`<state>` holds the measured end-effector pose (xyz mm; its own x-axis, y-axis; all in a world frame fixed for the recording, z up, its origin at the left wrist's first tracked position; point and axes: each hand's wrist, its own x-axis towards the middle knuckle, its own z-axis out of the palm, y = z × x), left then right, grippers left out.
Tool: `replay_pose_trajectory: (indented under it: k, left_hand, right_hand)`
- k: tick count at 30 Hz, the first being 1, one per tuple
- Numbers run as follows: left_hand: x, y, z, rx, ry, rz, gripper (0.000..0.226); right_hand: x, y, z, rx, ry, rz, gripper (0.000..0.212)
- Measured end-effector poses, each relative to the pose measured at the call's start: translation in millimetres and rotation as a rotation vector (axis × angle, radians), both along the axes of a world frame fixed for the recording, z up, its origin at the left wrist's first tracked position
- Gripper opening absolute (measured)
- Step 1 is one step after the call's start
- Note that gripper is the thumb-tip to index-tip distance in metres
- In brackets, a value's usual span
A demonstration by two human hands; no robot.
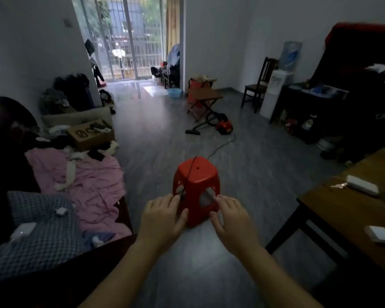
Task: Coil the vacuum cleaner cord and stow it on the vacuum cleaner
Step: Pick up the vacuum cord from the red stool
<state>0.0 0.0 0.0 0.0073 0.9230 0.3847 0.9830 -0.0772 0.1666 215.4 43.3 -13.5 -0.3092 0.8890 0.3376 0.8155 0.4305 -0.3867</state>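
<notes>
Cord [189, 174] across red stool [203, 174], hands [162, 215] [231, 215] near it

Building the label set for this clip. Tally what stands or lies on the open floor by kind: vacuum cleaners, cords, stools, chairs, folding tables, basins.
Vacuum cleaner: 1
Cord: 1
Red stool: 1
Wooden chair: 1
Folding table: 1
Blue basin: 1
Total: 6

Cord [189, 172] near end hidden behind L hand [162, 216]; grip unclear.
</notes>
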Motion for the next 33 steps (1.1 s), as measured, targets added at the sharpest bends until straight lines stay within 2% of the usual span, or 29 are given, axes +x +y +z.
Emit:
replay_pose_trajectory:
  k: [7,14,19,26,33]
  left_hand:
    - [28,-5,-68,-0.126,0.033,-0.02,0.043]
    - [42,44,-117,-0.179,0.05,-0.021,0.039]
    - [45,106,-118,-0.214,0.102,-0.021,0.043]
    - [48,193,-98,-0.209,0.079,0.034,0.051]
    - [44,264,-97,-0.211,0.041,0.056,0.05]
  right_hand:
    - [26,-11,-65,-0.105,-0.11,-0.036,0.052]
    - [42,41,-111,-0.219,-0.118,-0.022,0.05]
    - [40,104,-126,-0.273,-0.067,0.015,0.052]
    - [33,206,-111,-0.206,-0.03,0.096,0.05]
    - [21,288,-110,-0.148,-0.028,0.147,0.049]
